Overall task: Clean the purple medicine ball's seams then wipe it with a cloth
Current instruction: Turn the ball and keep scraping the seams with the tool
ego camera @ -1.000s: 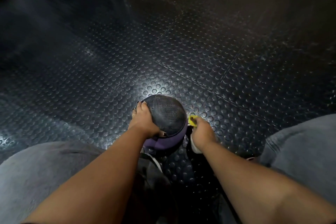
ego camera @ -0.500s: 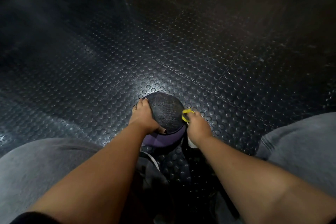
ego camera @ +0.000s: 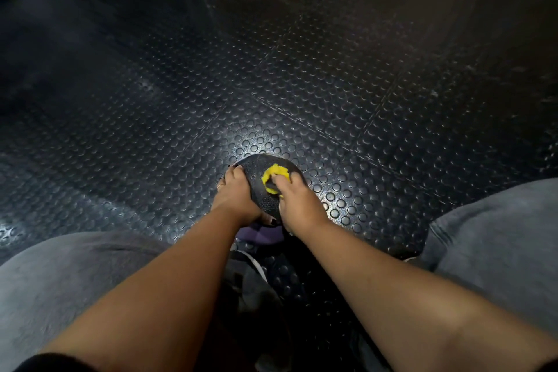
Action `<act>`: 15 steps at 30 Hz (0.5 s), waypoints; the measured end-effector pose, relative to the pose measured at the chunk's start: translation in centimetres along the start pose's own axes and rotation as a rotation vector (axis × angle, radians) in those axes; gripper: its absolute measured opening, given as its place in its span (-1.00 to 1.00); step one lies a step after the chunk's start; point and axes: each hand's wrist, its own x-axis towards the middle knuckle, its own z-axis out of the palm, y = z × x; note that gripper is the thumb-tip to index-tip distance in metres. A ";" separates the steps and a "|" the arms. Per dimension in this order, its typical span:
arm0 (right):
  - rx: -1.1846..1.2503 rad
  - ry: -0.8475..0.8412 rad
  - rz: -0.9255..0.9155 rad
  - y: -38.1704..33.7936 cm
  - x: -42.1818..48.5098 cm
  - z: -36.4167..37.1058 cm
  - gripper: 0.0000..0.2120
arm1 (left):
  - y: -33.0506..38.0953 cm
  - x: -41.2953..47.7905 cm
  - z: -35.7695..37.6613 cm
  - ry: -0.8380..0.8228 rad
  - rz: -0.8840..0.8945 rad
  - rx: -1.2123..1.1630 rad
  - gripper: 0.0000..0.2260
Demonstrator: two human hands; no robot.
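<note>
1. The left hand (ego camera: 237,195) lies over the left side of the purple medicine ball (ego camera: 253,171), with its fingers curved round the ball's curve and the thumb tucked against the near side, steadying it.
2. The right hand (ego camera: 297,204) grips a yellow wad (ego camera: 275,176) and presses it onto the top of the ball. Its fingers are bent over the wad. Whether the wad is a cloth or a scrubber cannot be told.
3. The ball sits on the black studded floor (ego camera: 347,130), between the person's knees and just ahead of them. Its upper face looks dark and grainy, and a purple band shows low on the near side, below the two wrists.
4. The two hands are close together on the ball, with the left thumb almost meeting the heel of the right hand.
5. Grey trouser legs (ego camera: 75,278) frame the view on both sides, and both bare forearms reach forward from the bottom edge.
6. A bright patch of light falls on the floor studs just beyond the ball.
</note>
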 end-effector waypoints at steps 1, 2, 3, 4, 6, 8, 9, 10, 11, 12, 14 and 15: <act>-0.009 0.010 0.028 0.6 -0.2 0.3 -0.62 | 0.0 0.0 0.0 0.003 0.000 -0.005 0.34; -0.016 0.006 0.048 1.2 -0.4 0.6 -0.62 | 0.1 0.0 0.0 0.008 0.002 -0.011 0.33; -0.007 -0.002 0.078 2.0 -0.6 0.7 -0.63 | 0.1 0.1 -0.1 0.009 0.004 -0.014 0.33; 0.008 -0.017 0.138 3.2 -0.9 0.7 -0.64 | 0.2 0.1 -0.2 0.006 0.005 -0.012 0.33; 0.000 -0.071 0.320 5.9 -1.9 0.6 -0.65 | 0.0 0.3 -0.3 0.000 0.003 -0.021 0.32; -0.019 -0.062 0.474 7.8 -2.7 0.4 -0.64 | -0.2 0.4 -0.4 0.000 -0.004 -0.043 0.32; -0.010 -0.015 0.481 7.7 -2.6 0.2 -0.64 | -0.4 0.5 -0.4 0.003 -0.008 -0.049 0.32; 0.022 0.044 0.431 6.8 -2.1 0.0 -0.65 | -0.5 0.6 -0.3 0.009 -0.008 -0.052 0.32; 0.061 0.094 0.333 5.4 -1.3 -0.3 -0.64 | -0.5 0.7 -0.2 0.017 -0.003 -0.050 0.32; 0.082 0.125 0.217 3.8 -0.4 -0.7 -0.62 | -0.5 0.8 -0.1 0.024 0.006 -0.046 0.32; 0.077 0.125 0.013 0.8 0.8 -1.5 -0.58 | -0.3 1.0 0.0 0.027 0.013 -0.041 0.31; 0.051 0.091 -0.063 -0.1 0.9 -1.8 -0.56 | -0.3 1.1 0.0 0.023 0.011 -0.045 0.32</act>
